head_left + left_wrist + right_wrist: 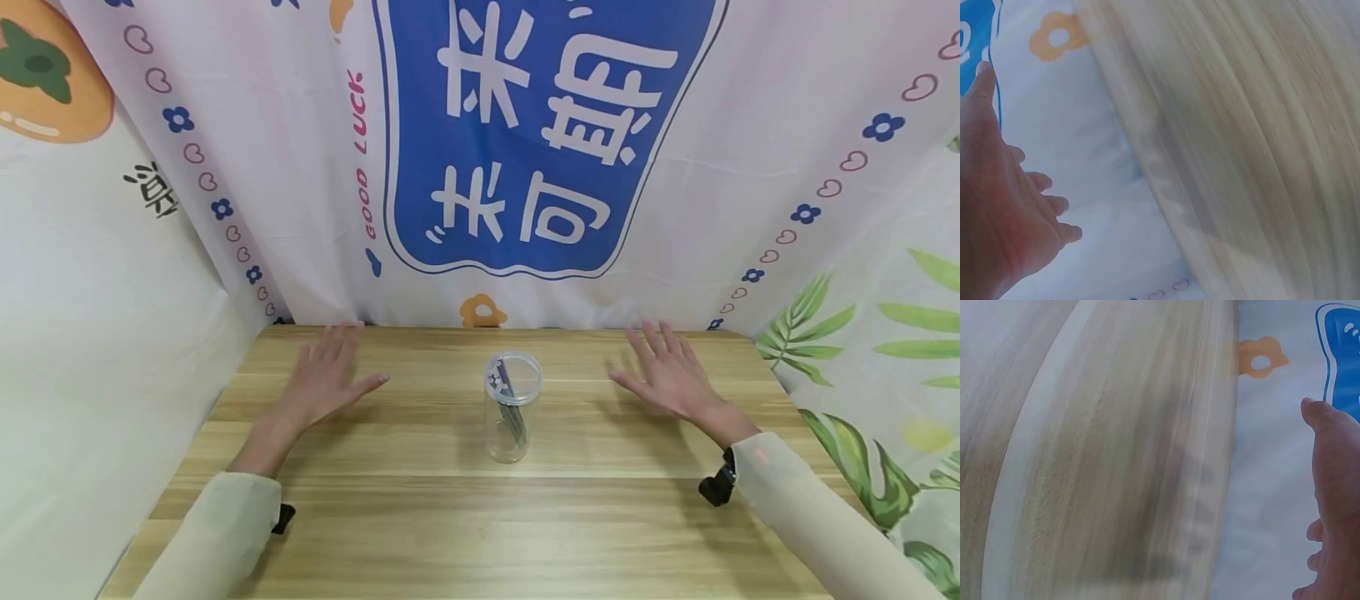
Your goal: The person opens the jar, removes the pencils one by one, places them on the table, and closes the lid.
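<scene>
A clear plastic jar (508, 429) with a translucent lid stands upright near the middle of the wooden table. Inside it leans a bundle of slim dark sticks (513, 417) with a patterned white-and-dark top end; their exact kind is too small to make out. To the jar's left, my left hand (326, 379) is spread with straight fingers toward the table's far edge, holding nothing. My right hand (667, 375) is spread the same way on the jar's right, also holding nothing. Both wrist views show the hands with the thumb apart from the fingers.
The wood-grain table (420, 533) ends at a printed cloth (315, 208) hanging behind it. More white cloth (97, 333) hangs on the left, and leaf-patterned cloth (918, 292) on the right. A black wrist device (717, 487) sits at the right sleeve.
</scene>
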`<act>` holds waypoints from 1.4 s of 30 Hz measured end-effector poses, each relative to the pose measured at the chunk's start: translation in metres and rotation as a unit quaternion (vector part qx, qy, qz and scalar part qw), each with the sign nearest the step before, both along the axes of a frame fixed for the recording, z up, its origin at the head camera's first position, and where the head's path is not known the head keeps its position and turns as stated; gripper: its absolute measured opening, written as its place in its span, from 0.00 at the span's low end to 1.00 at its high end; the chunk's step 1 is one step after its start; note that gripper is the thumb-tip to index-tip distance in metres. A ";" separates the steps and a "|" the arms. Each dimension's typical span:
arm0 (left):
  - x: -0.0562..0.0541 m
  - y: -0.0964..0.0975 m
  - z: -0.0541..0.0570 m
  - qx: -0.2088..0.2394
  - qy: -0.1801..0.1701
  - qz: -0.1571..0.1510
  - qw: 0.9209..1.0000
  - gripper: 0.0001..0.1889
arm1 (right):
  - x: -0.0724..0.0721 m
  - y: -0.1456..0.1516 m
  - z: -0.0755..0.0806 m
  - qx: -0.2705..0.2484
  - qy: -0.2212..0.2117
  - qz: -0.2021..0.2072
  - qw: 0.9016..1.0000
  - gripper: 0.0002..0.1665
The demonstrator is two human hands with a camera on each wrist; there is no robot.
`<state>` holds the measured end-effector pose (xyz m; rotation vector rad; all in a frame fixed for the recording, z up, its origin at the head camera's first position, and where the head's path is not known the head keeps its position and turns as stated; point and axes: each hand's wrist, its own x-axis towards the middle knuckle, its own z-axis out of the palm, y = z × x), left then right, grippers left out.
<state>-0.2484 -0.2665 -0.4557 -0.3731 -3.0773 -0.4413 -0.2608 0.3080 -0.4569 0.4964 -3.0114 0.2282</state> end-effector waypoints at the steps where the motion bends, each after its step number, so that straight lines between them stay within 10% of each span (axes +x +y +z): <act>1: 0.001 0.004 0.000 0.001 -0.001 -0.007 1.000 0.55 | 0.001 -0.002 0.002 -0.002 0.003 0.004 1.000 0.56; 30: 0.023 0.108 0.015 0.064 0.031 -0.168 0.983 0.57 | 0.031 -0.061 0.041 -0.051 0.034 0.119 0.991 0.54; 42: 0.027 0.131 0.017 0.162 -0.031 -0.207 0.964 0.60 | 0.049 -0.085 0.062 -0.101 0.035 0.172 0.979 0.52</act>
